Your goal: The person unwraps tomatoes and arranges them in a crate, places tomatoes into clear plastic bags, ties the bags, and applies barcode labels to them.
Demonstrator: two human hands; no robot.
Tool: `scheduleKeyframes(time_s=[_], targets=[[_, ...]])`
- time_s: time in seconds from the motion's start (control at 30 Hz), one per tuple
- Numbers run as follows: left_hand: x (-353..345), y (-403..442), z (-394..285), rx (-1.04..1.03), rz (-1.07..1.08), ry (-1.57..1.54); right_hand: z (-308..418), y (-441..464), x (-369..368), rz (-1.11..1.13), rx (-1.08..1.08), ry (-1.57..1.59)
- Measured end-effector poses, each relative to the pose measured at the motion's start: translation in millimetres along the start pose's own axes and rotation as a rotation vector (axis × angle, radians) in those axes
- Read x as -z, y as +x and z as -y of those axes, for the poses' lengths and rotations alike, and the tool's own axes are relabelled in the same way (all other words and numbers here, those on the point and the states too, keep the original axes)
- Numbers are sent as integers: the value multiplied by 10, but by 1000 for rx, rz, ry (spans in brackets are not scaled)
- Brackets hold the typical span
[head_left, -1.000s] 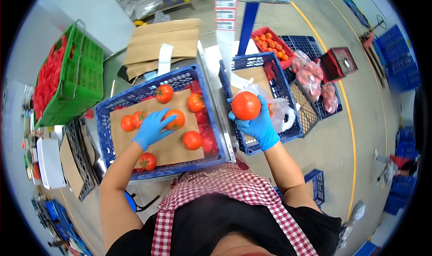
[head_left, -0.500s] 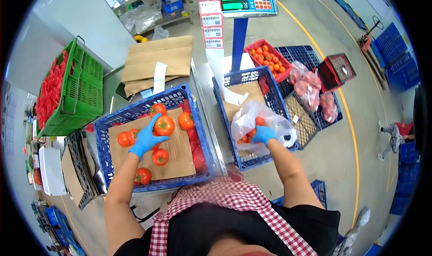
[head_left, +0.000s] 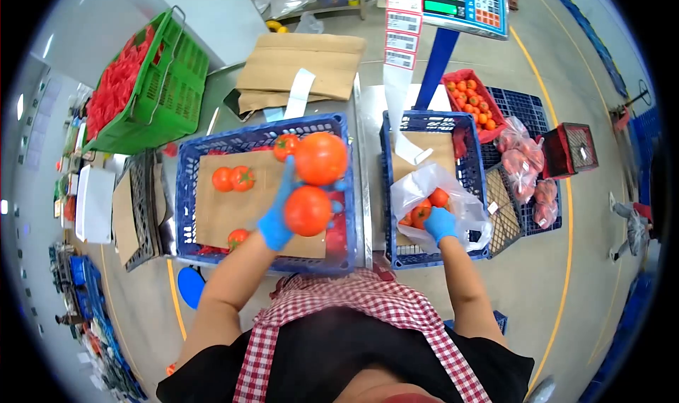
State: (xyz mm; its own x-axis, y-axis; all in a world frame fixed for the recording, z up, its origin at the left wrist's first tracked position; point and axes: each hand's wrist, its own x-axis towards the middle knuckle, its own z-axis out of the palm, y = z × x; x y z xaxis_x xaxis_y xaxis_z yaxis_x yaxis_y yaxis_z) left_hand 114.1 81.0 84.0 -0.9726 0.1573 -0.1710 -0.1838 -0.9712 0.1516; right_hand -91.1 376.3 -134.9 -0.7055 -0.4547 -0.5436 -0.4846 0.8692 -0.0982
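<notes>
Two large tomatoes, an upper one [head_left: 321, 159] and a lower one [head_left: 308, 210], are gripped in my gloved left hand [head_left: 278, 217], raised over the left blue crate [head_left: 263, 262]. Cardboard lines that crate, and several loose tomatoes [head_left: 232, 179] lie on it. Over the right blue crate [head_left: 438, 260], my gloved right hand [head_left: 440, 223] is closed at the near edge of a clear plastic bag [head_left: 470, 215]. The bag gapes upward with several tomatoes [head_left: 419, 212] in it. My right fingertips are partly hidden.
A scale display [head_left: 463, 1] on a blue post stands behind the right crate, with a strip of printed labels [head_left: 402, 31] hanging beside it. A green crate [head_left: 159, 95] with red netting is at left. Flat cardboard [head_left: 300, 67] lies behind. Bagged tomatoes [head_left: 521, 162] sit at right.
My left hand has lifted two tomatoes off the cardboard and moved right and toward me. My right hand stays at the bag, which now gapes wider. The camera view has shifted.
</notes>
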Motion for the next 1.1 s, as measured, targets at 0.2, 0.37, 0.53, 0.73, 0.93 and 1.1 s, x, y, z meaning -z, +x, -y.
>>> scheduleKeyframes(time_s=[0.2,0.37,0.53,0.73,0.93,1.1], targets=[[100,504,431,29,21,18,49,-575,589,-431,192,301],[-104,810,716,173,-136,183,-15,-1067,1030,-870,-146,-169],[81,1403,1146,497,-58,277,-735,-1069,701,-451,-508,480],[601,1949,1706,642,-368,378,-757,-925,446,-443,-166,1962],[1357,2278,1778,467,-410,67,-665,-1114,520,-301,14,2306],[1893,2478,1804,65,13,1107,-581,-1206,598,-124,76,2239]])
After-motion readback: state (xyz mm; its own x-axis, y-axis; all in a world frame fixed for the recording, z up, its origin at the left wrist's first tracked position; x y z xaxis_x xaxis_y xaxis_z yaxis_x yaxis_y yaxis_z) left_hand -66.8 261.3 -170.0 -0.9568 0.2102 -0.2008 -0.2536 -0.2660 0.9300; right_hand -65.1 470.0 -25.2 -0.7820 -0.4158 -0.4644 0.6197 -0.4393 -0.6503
